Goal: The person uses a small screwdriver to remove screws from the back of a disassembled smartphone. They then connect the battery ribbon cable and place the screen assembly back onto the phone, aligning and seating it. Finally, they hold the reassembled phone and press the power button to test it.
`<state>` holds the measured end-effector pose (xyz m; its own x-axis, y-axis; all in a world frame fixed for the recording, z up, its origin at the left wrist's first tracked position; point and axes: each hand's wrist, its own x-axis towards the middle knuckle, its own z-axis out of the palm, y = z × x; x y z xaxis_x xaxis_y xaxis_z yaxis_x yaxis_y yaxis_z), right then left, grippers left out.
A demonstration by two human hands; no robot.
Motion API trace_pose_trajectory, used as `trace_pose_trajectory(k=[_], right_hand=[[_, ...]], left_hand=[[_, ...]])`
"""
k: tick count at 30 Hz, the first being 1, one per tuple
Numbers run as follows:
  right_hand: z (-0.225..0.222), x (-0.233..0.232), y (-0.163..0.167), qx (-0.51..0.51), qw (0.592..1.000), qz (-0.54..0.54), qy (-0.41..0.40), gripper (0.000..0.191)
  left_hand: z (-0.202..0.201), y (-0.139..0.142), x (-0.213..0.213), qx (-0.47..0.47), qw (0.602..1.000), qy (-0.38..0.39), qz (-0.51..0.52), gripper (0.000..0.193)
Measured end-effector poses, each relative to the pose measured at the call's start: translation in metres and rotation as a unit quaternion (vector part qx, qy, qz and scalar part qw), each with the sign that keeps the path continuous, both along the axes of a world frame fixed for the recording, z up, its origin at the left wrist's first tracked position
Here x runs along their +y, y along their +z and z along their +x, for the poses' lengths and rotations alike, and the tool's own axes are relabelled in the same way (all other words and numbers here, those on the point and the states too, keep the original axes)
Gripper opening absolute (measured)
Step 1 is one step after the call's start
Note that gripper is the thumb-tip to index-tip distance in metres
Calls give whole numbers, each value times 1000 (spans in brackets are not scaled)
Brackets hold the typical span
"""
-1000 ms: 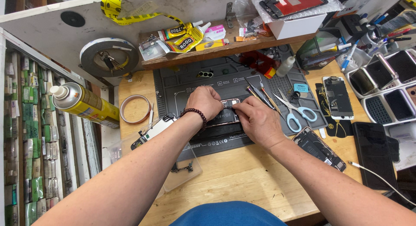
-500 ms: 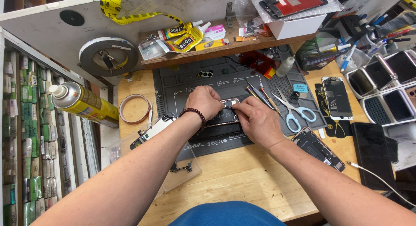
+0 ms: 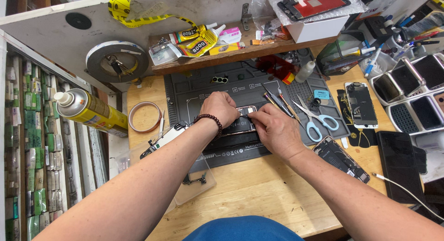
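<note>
An opened phone point(image 3: 243, 119) is laid on the dark work mat point(image 3: 194, 95), directly between and partly under both hands. The left hand point(image 3: 220, 108) is curled over its left end, fingers pressed down on it. The right hand point(image 3: 273, 128) is bent at the knuckles, fingertips pinched together at the phone's upper edge; what is pinched cannot be told. Scissors point(image 3: 317, 118) lie just beside the right hand.

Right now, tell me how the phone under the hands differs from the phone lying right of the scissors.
The phone under the hands lies opened on the dark mat, mostly hidden by the left hand and right hand. The phone right of the scissors lies untouched, screen up, off the mat and fully visible. Both lie flat on the bench.
</note>
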<state>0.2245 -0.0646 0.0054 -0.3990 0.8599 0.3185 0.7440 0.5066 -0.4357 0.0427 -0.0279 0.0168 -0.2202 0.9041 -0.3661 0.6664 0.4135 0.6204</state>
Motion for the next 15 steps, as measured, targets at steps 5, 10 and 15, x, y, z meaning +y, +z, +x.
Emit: trace_pose_trajectory(k=[5, 10, 15], right_hand=[[3, 1, 0, 12, 1000, 9, 11, 14], [3, 0, 0, 35, 999, -5, 4, 15], [0, 0, 2, 16, 1000, -6, -2, 15]], left_hand=[[2, 2, 2, -3, 1000, 10, -20, 15], [0, 2, 1, -10, 1000, 9, -20, 17], [-2, 2, -1, -14, 1000, 11, -4, 16]])
